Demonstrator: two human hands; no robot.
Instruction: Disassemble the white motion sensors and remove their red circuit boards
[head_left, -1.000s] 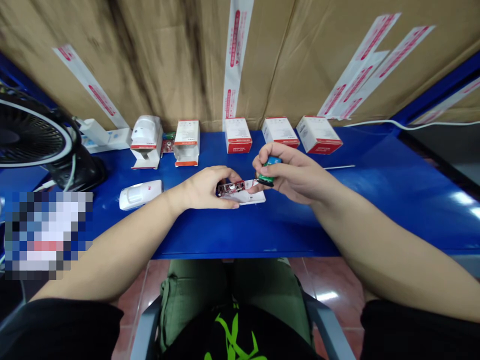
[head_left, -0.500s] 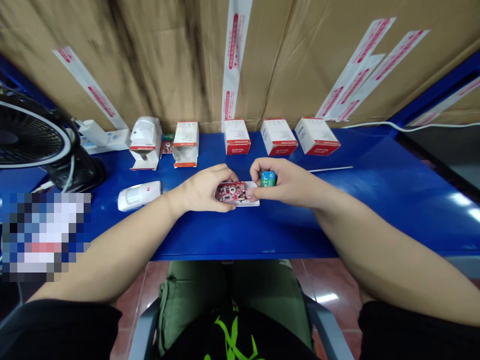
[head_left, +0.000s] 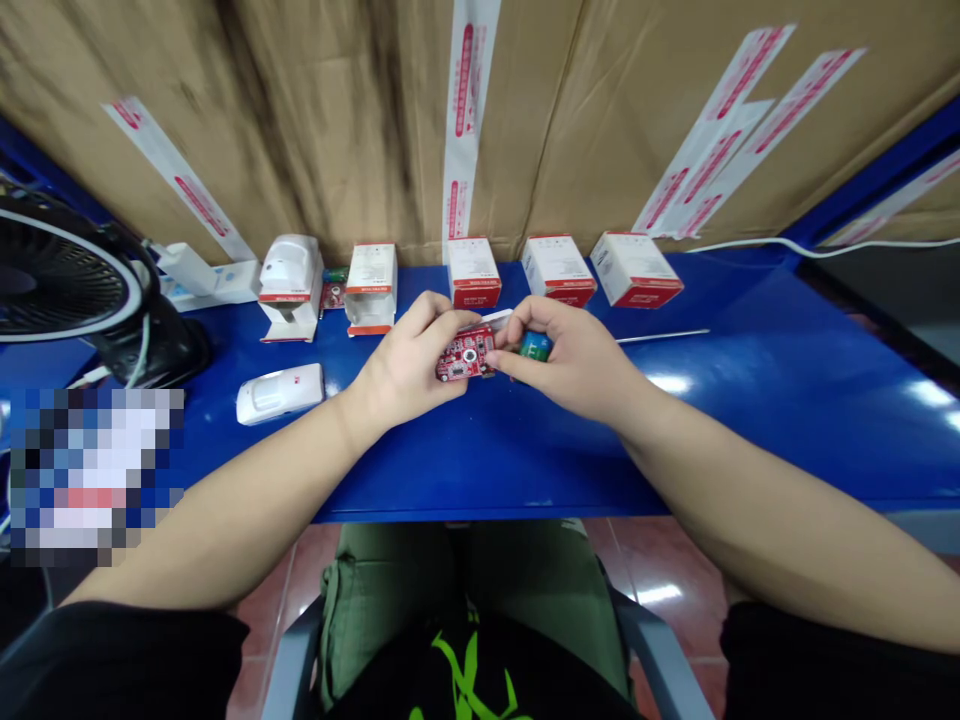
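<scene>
My left hand [head_left: 409, 360] is closed on the left end of a red circuit board [head_left: 463, 362], with a white plastic housing [head_left: 491, 320] partly showing behind it. The thumb and fingers of my right hand [head_left: 574, 350] are pinched at the board's right end. Against the right fingers lies a blue-green battery [head_left: 535, 346], partly hidden; I cannot tell whether it is joined to the board. Board and housing are tilted, above the blue table [head_left: 480, 460]. Left of my hands rests a white detector [head_left: 280, 393].
Three red-and-white boxes [head_left: 475, 285] stand along the cardboard wall. Further left are an opened box [head_left: 373, 285], another board [head_left: 334, 295] and a box with a white detector [head_left: 289, 262] on it. A fan [head_left: 60, 270] stands far left; a thin rod [head_left: 664, 336] lies right.
The circuit board and white housing have been lifted and tilted, so the board's face turns toward me. Both hands have moved slightly up with them, and the housing now shows behind the board.
</scene>
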